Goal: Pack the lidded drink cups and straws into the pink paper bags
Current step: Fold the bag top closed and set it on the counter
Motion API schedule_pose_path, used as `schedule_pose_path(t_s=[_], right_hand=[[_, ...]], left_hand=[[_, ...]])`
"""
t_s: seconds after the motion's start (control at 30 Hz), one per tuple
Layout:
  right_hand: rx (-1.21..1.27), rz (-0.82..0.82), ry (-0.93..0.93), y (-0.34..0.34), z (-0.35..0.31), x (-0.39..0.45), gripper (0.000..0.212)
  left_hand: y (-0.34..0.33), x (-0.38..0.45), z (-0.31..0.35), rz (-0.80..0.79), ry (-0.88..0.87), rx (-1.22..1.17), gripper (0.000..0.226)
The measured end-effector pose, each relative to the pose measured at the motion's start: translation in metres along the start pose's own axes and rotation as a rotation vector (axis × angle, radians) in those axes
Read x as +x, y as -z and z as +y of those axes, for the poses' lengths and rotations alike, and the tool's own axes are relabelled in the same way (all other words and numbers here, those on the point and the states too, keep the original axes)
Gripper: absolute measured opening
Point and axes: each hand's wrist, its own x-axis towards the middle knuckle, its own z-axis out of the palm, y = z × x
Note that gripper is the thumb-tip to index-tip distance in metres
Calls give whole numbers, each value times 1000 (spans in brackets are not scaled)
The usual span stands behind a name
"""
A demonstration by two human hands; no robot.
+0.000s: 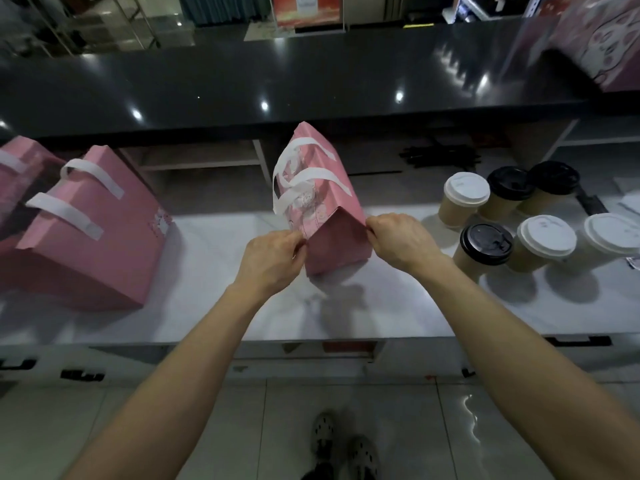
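Paper, thin and creased, makes up the pink bag (320, 199) standing on the pale surface (214, 282), its near end folded to a peaked gusset and its white flat handles (304, 178) lying over the top. Left hand (272, 259) pinches the near left edge of that end; right hand (398, 239) pinches the near right edge, fingers curled on the paper. Judging by its look, the bag is light, fairly stiff along its folds yet easy to crumple or tear, so the corners and folded edges are the sensible places to pull it open.

Right of the bag stand six cups (485, 245) close together, kraft-brown paper walls with smooth plastic lids, three white and three black. They probably weigh more than the bag if full and would squash under a hard squeeze; the wall just below the lid seems the best hold. Dark straws (440, 157) lie beyond the cups on a lower shelf. Left of the bag lean more pink bags (93, 237).
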Motion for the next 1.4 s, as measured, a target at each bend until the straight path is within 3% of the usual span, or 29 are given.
schedule_pose_path(t_s=[0.13,0.33,0.7,0.83,0.87,0.97,1.03,1.1,1.17,1.4], right_hand=[[-4,57,-46,-2,1,0,21],[-62,59,38,-3,-9,1,19],[275,292,10,-31,-17,-54,28],[308,208,-86,-50,-12,-72,26],[338,154,-157,-56,-10,-74,39],[546,12,-353,-69,-11,-69,117],[655,-40,-370,-77,-13,-59,143],[720,-74,-325,-84,-16,-47,153],[787,-89,-298,-90,-18,-35,161],[813,51,-251,-94,-30,-31,151]], left_hand=[[4,4,-2,-10,17,60,28],[8,7,-3,-17,-8,115,23],[7,-35,-36,120,-149,27,24],[-2,-48,-55,22,-119,-47,24],[-6,-50,-59,-33,-45,-92,34],[-21,-48,-67,-210,220,-300,94],[-36,-41,-67,-280,290,-437,135],[-50,-31,-65,-319,313,-615,162],[-64,-19,-62,-316,296,-767,172],[-81,-11,-50,-194,191,-848,167]])
